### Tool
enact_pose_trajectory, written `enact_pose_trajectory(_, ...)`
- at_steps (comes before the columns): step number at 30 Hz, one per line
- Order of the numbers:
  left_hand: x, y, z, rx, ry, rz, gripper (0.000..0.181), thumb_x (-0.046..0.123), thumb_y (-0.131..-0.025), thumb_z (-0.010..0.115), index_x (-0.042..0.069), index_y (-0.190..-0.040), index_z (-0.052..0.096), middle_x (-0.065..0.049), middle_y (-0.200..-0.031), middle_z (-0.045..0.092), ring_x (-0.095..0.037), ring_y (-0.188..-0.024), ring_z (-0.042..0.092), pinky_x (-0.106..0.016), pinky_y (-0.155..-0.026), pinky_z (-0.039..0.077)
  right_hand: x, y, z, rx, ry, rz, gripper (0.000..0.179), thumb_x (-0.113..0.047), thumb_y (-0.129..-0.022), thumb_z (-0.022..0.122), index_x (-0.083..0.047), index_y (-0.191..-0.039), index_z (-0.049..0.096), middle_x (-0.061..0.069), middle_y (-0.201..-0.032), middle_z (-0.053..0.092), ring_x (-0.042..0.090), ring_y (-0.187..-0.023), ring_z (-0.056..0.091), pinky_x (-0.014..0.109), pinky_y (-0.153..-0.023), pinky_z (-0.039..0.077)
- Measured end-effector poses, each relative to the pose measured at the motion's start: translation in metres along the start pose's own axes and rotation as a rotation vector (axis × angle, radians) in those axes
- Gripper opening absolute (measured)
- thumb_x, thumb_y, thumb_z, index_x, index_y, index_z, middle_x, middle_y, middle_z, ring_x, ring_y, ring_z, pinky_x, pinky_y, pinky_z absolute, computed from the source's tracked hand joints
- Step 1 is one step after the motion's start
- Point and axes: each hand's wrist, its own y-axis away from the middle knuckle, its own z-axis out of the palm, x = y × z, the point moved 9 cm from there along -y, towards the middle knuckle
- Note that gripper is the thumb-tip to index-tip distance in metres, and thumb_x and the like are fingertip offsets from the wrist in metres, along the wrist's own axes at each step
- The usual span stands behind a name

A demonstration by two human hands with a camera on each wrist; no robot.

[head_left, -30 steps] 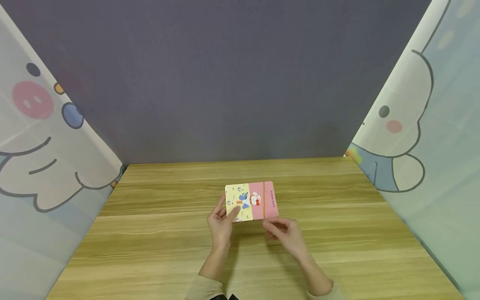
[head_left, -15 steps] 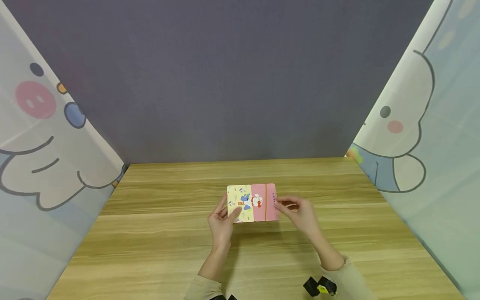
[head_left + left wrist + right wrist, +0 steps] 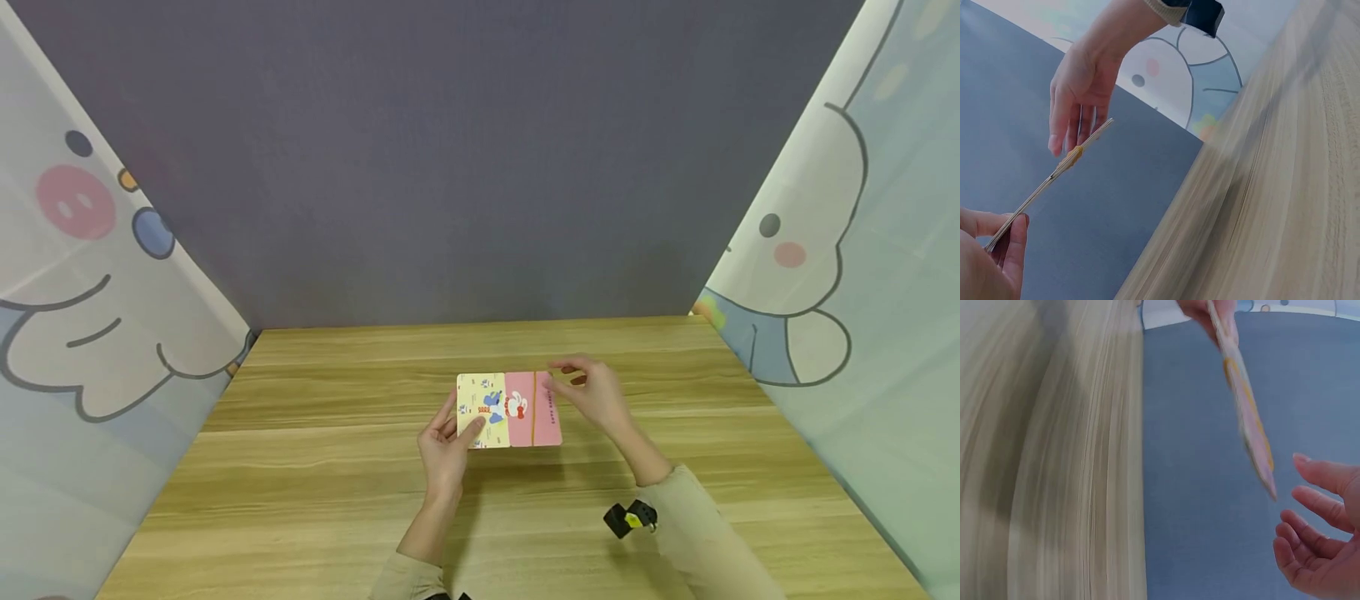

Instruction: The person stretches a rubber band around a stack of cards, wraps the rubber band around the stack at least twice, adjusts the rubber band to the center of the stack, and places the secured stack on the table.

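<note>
A small thin notebook (image 3: 483, 410), one half pale yellow with a blue cartoon animal and the other pink with a white rabbit, is held up above the table. An orange elastic band (image 3: 534, 408) runs around the pink half. My left hand (image 3: 444, 450) pinches the yellow half, thumb on top and fingers beneath. Near the pink half's upper right corner is my right hand (image 3: 596, 396), its fingers spread and loosely bent. In the right wrist view, a gap separates this right hand (image 3: 1322, 528) from the notebook's edge. Layered page edges show in the left wrist view.
A wood-grain table (image 3: 337, 500) lies below the hands. Behind it stands a dark grey panel (image 3: 480, 167), with cartoon-printed curtains (image 3: 862, 250) on both sides. A black wrist device (image 3: 630, 518) is on the right sleeve.
My right hand has moved from below the pink half, up along its right side to the upper corner. The left hand and notebook have shifted only slightly.
</note>
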Motion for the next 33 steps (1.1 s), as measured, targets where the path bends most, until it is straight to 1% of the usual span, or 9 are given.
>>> enact_pose_trajectory(3,0.000,0.000,0.000,-0.011,-0.011,0.010,0.054,-0.005,-0.073,0.068,0.004,-0.124,0.051,-0.023,-0.091,0.063,-0.022,-0.072,0.065,-0.021,-0.058,0.054,0.003,-0.006,0.005,-0.040,0.004,-0.009,0.027,-0.011,-0.074,0.072,-0.001,-0.098,0.065,0.014,-0.097,0.061,0.027,-0.086,0.057,0.041,-0.068,0.054)
enact_pose_trajectory(7,0.000,0.000,0.000,-0.019,0.004,0.015,0.054,-0.005,-0.074,0.068,0.003,-0.124,0.050,-0.024,-0.091,0.063,-0.022,-0.072,0.065,-0.024,-0.060,0.055,0.008,-0.010,0.012,-0.100,-0.030,-0.017,0.026,-0.009,-0.074,0.072,0.000,-0.097,0.065,0.013,-0.097,0.062,0.027,-0.086,0.058,0.036,-0.068,0.054)
enact_pose_trajectory(12,-0.001,-0.001,-0.001,-0.011,0.022,0.008,0.054,-0.007,-0.073,0.067,0.002,-0.124,0.050,-0.025,-0.092,0.062,-0.023,-0.074,0.065,-0.027,-0.063,0.055,0.013,-0.014,0.018,-0.170,-0.090,0.008,0.024,-0.011,-0.075,0.071,0.002,-0.094,0.065,0.010,-0.091,0.063,0.024,-0.083,0.058,0.031,-0.068,0.053)
enact_pose_trajectory(17,-0.002,-0.001,-0.002,-0.003,0.032,-0.001,0.054,-0.008,-0.073,0.066,0.002,-0.124,0.050,-0.025,-0.093,0.062,-0.024,-0.076,0.065,-0.028,-0.064,0.054,0.016,-0.016,0.024,-0.227,-0.114,0.017,0.020,-0.010,-0.077,0.069,0.000,-0.093,0.065,0.008,-0.085,0.063,0.020,-0.078,0.058,0.029,-0.067,0.053)
enact_pose_trajectory(18,-0.001,-0.001,-0.001,-0.005,0.032,0.000,0.054,-0.008,-0.073,0.066,0.002,-0.124,0.050,-0.025,-0.093,0.062,-0.024,-0.075,0.065,-0.028,-0.064,0.055,0.012,-0.016,0.024,-0.233,-0.121,0.020,0.019,-0.009,-0.077,0.069,0.001,-0.093,0.065,0.009,-0.084,0.063,0.021,-0.077,0.059,0.030,-0.067,0.053)
enact_pose_trajectory(23,-0.001,0.001,0.003,-0.022,0.011,0.029,0.054,-0.008,-0.073,0.066,0.001,-0.124,0.049,-0.025,-0.091,0.062,-0.022,-0.072,0.065,-0.027,-0.063,0.055,0.015,-0.013,0.026,-0.229,-0.160,0.045,0.019,-0.010,-0.077,0.069,0.002,-0.091,0.065,0.008,-0.079,0.062,0.020,-0.071,0.058,0.028,-0.061,0.053)
enact_pose_trajectory(27,-0.001,0.002,0.006,-0.035,-0.009,0.046,0.054,-0.008,-0.074,0.066,0.001,-0.124,0.049,-0.025,-0.091,0.062,-0.020,-0.072,0.064,-0.027,-0.063,0.055,0.023,-0.011,0.030,-0.210,-0.206,0.070,0.020,-0.011,-0.076,0.070,0.001,-0.092,0.066,0.006,-0.075,0.061,0.015,-0.062,0.055,0.024,-0.051,0.051)
enact_pose_trajectory(30,-0.002,0.002,0.007,-0.041,-0.032,0.048,0.054,-0.007,-0.074,0.066,0.002,-0.125,0.049,-0.024,-0.090,0.062,-0.018,-0.071,0.063,-0.024,-0.061,0.055,0.024,-0.009,0.033,-0.193,-0.252,0.072,0.021,-0.009,-0.077,0.068,0.004,-0.093,0.066,0.011,-0.077,0.063,0.017,-0.056,0.053,0.026,-0.044,0.047)
enact_pose_trajectory(33,-0.003,0.003,0.010,-0.054,-0.038,0.041,0.055,-0.006,-0.074,0.066,0.002,-0.125,0.048,-0.023,-0.092,0.062,-0.018,-0.073,0.063,-0.023,-0.062,0.054,0.025,-0.008,0.036,-0.190,-0.253,0.085,0.023,-0.010,-0.078,0.069,0.005,-0.095,0.066,0.014,-0.083,0.063,0.016,-0.056,0.052,0.025,-0.042,0.045)
